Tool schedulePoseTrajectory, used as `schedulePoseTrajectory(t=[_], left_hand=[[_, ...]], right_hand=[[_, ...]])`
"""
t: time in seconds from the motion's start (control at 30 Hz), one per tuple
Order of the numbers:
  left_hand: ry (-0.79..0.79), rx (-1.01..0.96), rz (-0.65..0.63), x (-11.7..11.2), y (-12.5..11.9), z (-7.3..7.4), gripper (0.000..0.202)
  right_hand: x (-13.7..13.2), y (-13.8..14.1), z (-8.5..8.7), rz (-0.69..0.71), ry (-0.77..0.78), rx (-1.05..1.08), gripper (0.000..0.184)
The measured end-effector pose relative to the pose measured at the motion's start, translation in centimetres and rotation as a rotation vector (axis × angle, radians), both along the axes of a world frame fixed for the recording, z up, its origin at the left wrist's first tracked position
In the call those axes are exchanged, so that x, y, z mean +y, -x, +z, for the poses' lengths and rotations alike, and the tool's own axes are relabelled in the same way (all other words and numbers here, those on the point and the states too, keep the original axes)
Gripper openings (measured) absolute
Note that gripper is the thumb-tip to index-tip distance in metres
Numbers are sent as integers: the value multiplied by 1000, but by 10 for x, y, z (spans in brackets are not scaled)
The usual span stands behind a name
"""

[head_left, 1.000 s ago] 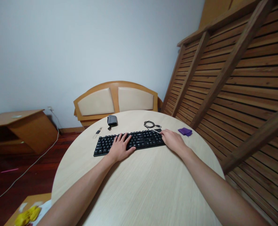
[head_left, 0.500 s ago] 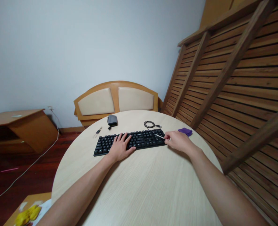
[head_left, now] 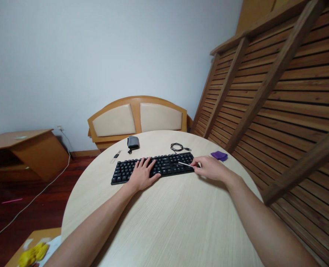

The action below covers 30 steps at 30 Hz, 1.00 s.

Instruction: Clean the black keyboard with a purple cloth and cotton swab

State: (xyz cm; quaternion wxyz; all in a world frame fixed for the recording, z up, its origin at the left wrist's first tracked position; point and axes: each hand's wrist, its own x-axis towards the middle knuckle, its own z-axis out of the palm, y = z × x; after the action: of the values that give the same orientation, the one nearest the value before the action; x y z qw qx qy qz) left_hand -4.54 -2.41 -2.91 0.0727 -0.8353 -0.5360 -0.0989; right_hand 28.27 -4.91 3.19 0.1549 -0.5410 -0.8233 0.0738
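Note:
A black keyboard [head_left: 125, 170] lies on the round pale wooden table [head_left: 170, 218]. My left hand [head_left: 142, 176] rests flat on its middle keys with the fingers spread. My right hand [head_left: 209, 167] is at the keyboard's right end, thumb and fingers pinched on a thin white stick [head_left: 184, 164]. The stick points left over the keys near the number pad; I cannot tell whether its tip touches them. Behind the keyboard lies its coiled black USB cable [head_left: 177, 147]. A folded purple cloth [head_left: 219, 155] sits just beyond my right hand.
A grey pouch [head_left: 133, 142] stands at the table's back left, near a small black-ended item [head_left: 117, 155]. A headboard [head_left: 136, 118] stands behind the table, and a slatted wooden frame [head_left: 264, 104] leans at the right. A low cabinet [head_left: 42, 155] is at the left.
The white stick in my right hand has moved left and slightly towards me over the keys. My left hand stays in place.

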Motion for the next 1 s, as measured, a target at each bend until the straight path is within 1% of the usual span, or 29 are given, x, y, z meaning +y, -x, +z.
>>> schedulePoseTrajectory(t=[0.1,0.2,0.4,0.47,0.57,0.63,0.83,1.0], left_hand=[[-1,-9,-3,1,1,-1,77],[2,-13,-2,2,1,-2,77],[5,-6,1,0,-1,0,77],[9,-4,2,0,-1,0,77],[11,-1,8,0,0,0,76],[9,3,9,0,0,1,76],[5,9,9,-1,-1,3,77],[7,-7,4,0,0,1,77]], right_hand=[[-2,8,-2,44,24,-2,17],[-4,9,-2,72,94,12,15],[-8,4,2,60,224,45,16],[-8,3,3,57,203,50,16],[-7,3,4,69,90,69,17],[-6,5,3,69,48,67,19],[-5,7,3,83,100,30,18],[-4,11,2,69,57,57,21]])
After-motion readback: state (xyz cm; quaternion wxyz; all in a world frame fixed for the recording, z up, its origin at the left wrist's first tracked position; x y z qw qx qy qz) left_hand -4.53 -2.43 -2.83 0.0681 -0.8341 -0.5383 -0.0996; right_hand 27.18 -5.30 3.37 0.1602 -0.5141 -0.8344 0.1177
